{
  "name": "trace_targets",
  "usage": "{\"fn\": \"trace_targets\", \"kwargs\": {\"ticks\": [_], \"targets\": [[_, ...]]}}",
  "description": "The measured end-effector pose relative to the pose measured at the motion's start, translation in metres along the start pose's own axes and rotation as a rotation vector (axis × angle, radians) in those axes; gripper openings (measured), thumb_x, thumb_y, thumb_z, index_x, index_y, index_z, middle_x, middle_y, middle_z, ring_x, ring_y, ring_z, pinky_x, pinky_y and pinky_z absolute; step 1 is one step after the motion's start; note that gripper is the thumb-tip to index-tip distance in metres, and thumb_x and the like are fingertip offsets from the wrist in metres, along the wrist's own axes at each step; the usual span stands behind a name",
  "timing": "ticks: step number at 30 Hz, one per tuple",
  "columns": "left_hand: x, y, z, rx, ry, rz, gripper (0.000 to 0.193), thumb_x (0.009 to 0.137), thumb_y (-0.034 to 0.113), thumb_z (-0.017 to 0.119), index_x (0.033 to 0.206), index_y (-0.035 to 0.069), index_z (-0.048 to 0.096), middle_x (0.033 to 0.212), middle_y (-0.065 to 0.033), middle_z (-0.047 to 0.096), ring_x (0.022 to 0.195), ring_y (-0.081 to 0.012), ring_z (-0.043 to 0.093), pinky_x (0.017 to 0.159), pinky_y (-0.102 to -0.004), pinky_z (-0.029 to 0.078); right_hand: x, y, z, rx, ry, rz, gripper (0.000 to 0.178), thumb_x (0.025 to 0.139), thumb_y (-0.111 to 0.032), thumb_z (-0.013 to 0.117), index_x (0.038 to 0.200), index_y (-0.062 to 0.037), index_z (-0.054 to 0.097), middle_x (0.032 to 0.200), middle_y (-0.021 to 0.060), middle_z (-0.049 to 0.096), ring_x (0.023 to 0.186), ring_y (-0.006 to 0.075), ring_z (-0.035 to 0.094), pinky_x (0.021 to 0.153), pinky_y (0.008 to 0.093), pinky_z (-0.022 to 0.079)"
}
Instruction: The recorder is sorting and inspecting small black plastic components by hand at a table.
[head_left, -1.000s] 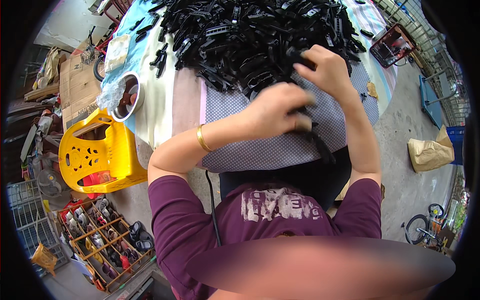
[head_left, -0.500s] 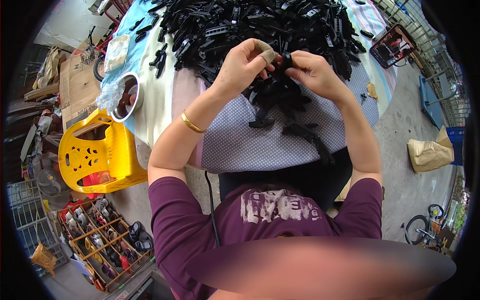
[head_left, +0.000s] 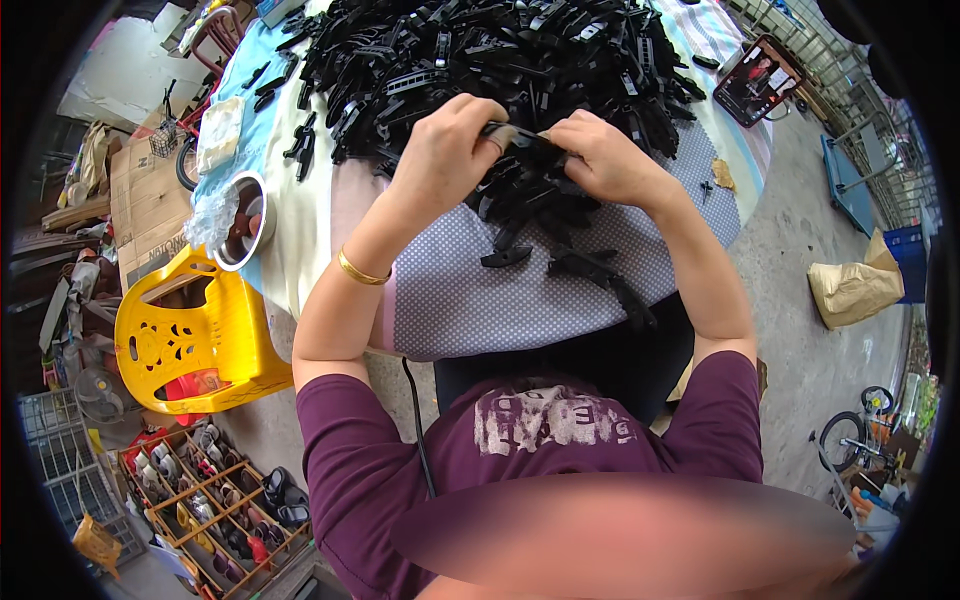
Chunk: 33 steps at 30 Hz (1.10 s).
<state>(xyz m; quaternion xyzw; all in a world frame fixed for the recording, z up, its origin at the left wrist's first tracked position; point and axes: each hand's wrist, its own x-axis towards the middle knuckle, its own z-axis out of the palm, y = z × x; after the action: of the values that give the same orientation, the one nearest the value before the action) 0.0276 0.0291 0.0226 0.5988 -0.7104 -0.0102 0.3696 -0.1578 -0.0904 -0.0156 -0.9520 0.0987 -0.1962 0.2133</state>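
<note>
Both my hands are raised over the near edge of a big heap of black plastic parts (head_left: pixel 400 50). Between them is one long, narrow black plastic part (head_left: pixel 522 133), lying roughly crosswise. The fingers of my left hand (head_left: pixel 447 155) are curled round its left end, a tan wrap on one finger. My right hand (head_left: pixel 608 160) pinches the other end between thumb and fingertips. Beneath the hands, more loose parts spill toward me, with a curved one (head_left: pixel 507 257) and a few long ones (head_left: pixel 600 270) near the table edge. The part's exact kind is unclear.
A patterned cloth (head_left: pixel 450 310) covers the table. To the left are a white bowl (head_left: pixel 262 235) with brown contents, a plastic bag (head_left: pixel 215 215) and a yellow chair (head_left: pixel 240 340). A phone (head_left: pixel 760 80) stands at the far right. A shoe rack (head_left: pixel 215 500) is on the floor.
My hands have spread a little apart. The held part, bunched upright between my fingers before, now stretches sideways between them. The whole view has shifted slightly.
</note>
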Motion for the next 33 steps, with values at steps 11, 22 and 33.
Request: {"fn": "trace_targets", "kwargs": {"ticks": [11,22,33], "targets": [[0.002,-0.007,0.006,-0.713,0.004,-0.629,0.024,0.091,0.010,0.051,0.109,-0.003,0.060,0.078,-0.0075,0.063,0.059,-0.0096,0.060,0.051,-0.0201,0.050,0.001,-0.016,-0.004,0.435,0.279,0.124,0.021,0.092,-0.009,0.050,0.109,0.0006,0.059,0.076,0.0028,0.056,0.072,0.0085,0.053,0.065,0.0203,0.044],[-0.006,0.005,0.022,-1.055,-0.024,-0.648,0.028,0.093,0.014,0.052,0.111,-0.006,0.058,0.093,-0.0107,0.065,0.078,-0.0162,0.066,0.073,-0.0257,0.055,0.002,-0.024,0.002,0.401,0.292,0.140,0.016,0.093,-0.011,0.051,0.102,0.0004,0.056,0.070,0.0035,0.059,0.062,0.0082,0.055,0.057,0.0212,0.045],[-0.004,0.007,0.015,-0.569,-0.104,-0.380,0.032,0.081,0.001,0.064,0.112,-0.004,0.060,0.097,-0.0069,0.067,0.087,-0.0091,0.062,0.078,-0.0209,0.051,0.005,-0.023,-0.013,0.075,0.377,-0.008,0.035,0.080,-0.021,0.069,0.106,0.0004,0.058,0.082,0.0065,0.061,0.073,0.0130,0.057,0.065,0.0253,0.047]]}}
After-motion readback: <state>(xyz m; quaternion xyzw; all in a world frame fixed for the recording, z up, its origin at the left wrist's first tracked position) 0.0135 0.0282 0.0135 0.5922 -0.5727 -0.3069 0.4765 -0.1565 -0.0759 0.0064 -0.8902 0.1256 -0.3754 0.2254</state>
